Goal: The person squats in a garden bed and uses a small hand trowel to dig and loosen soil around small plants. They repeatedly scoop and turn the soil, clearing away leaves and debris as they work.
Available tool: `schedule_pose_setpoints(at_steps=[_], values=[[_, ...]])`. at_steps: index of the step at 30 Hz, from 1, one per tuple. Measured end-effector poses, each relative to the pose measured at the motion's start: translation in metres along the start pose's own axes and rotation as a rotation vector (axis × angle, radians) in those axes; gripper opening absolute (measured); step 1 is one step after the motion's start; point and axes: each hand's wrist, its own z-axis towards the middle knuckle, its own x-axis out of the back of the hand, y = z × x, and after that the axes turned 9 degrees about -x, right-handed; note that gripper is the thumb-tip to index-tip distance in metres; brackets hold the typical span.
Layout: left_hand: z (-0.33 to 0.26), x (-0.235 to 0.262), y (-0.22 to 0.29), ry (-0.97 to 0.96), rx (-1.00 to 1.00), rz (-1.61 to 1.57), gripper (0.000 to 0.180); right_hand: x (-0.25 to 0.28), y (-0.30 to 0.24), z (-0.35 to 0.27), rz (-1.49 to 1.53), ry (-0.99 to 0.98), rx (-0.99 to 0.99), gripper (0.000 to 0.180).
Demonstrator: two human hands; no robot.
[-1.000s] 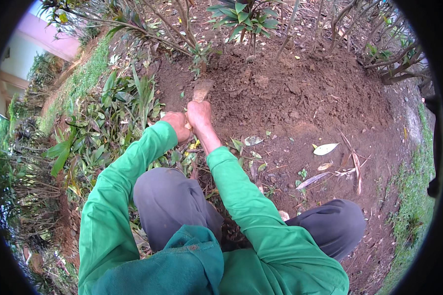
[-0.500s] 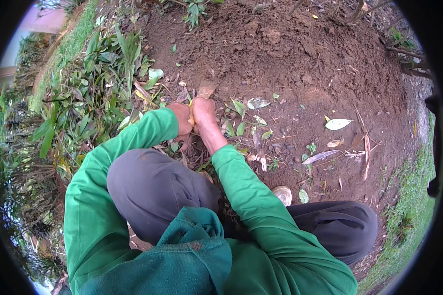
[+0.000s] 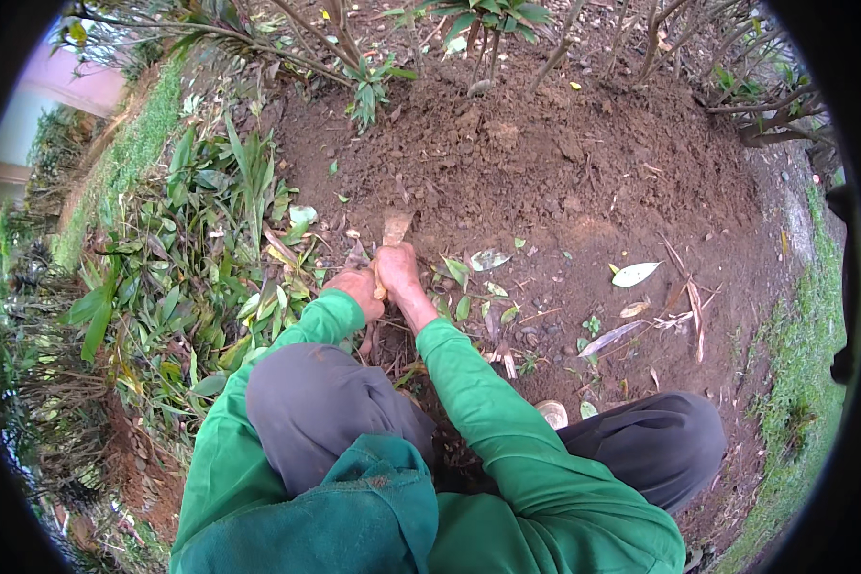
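My right hand (image 3: 398, 270) is wrapped round the handle of a hand trowel (image 3: 397, 228), and its flat, soil-caked blade points away from me over the ground. A yellowish bit of the handle shows below the fist. My left hand (image 3: 358, 289) is closed right beside it, low over the leaf litter. What its fingers hold, if anything, is hidden. Dry brown leaves and stems lie under both hands. Just to the right of the trowel are some green leaves (image 3: 489, 259) on the soil.
A heap of cut green leaves (image 3: 210, 239) lies to the left. Ahead is loose brown soil (image 3: 545, 163), with thin shrub stems (image 3: 560, 48) at the far edge. Grass (image 3: 794, 383) runs along the right. My bent knee (image 3: 325, 392) is close behind my hands.
The view has tilted further ahead, bringing more shrubs in at the top. More of the trowel's blade shows, and my left hand has come lower beside the right fist.
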Motion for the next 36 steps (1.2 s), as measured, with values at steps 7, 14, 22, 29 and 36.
schedule_pose_setpoints(at_steps=[7, 14, 22, 29, 36], values=[[-0.002, 0.094, -0.004, 0.125, -0.009, -0.004, 0.031, -0.015, -0.111, 0.001, 0.18, -0.031, 0.191, 0.019], [-0.06, 0.051, -0.02, -0.154, 0.109, 0.056, 0.038, -0.052, -0.036, -0.065, 0.259, -0.072, -0.077, 0.018], [-0.044, 0.033, -0.033, -0.174, 0.16, 0.088, 0.036, -0.081, -0.003, -0.024, 0.363, -0.185, -0.09, 0.015], [-0.007, 0.009, -0.066, -0.12, 0.185, 0.011, 0.036, -0.089, -0.002, 0.014, 0.111, -0.092, -0.055, 0.021], [0.01, -0.002, -0.075, -0.164, 0.304, -0.436, 0.04, -0.073, -0.029, 0.019, -0.357, 0.018, 0.087, 0.027]])
